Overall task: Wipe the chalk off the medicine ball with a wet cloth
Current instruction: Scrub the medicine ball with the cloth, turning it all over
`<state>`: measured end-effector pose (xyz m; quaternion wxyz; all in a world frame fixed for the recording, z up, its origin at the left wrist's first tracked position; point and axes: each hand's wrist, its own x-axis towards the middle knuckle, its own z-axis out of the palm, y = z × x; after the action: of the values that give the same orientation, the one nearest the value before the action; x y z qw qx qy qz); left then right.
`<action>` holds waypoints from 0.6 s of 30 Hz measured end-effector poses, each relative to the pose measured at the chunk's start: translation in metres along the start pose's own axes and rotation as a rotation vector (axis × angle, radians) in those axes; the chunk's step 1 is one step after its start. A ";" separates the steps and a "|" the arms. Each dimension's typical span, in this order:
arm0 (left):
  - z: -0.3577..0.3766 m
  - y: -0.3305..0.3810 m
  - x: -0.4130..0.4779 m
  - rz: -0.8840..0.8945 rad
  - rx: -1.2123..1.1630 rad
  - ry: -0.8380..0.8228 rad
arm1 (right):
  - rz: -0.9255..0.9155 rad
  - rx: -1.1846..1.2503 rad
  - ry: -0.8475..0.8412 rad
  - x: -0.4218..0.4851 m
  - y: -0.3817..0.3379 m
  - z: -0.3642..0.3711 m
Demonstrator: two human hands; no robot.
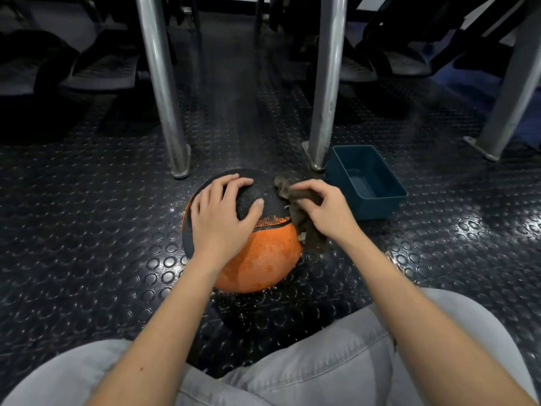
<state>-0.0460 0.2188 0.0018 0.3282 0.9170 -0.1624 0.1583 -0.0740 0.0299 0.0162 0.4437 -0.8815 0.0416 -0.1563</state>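
The left hand point(221, 218) lay spread wide over the top of the orange-and-black medicine ball point(260, 259), which sat on the studded rubber floor point(87, 230), while the right hand point(325, 212) pinched a bunched brown cloth point(304, 227) against the ball's right side. Just beyond the right hand stood a blue plastic tub point(377, 206), beside two steel legs point(164, 92), with open floor to the left.

Left hand point(222, 218) and right hand point(325, 212) were bare, nails short. Left forearm point(158, 332) and right forearm point(409, 288) bare too; small dark mole on the left one, lower left. Light grey trousers point(322, 367) across bottom of frame, stitched seams lower right.
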 end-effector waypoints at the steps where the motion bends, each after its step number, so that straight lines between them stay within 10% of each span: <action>1: 0.000 0.001 0.000 0.003 -0.001 -0.005 | 0.051 -0.058 -0.026 0.000 0.004 0.000; 6: 0.000 -0.001 -0.001 0.013 -0.007 -0.008 | 0.013 -0.026 0.152 -0.001 0.004 -0.006; 18: 0.000 0.001 -0.004 -0.008 -0.013 -0.015 | 0.106 -0.225 0.004 0.000 0.012 -0.001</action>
<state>-0.0500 0.2189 0.0013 0.3335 0.9167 -0.1621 0.1488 -0.0739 0.0218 0.0073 0.3495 -0.9219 0.1063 -0.1290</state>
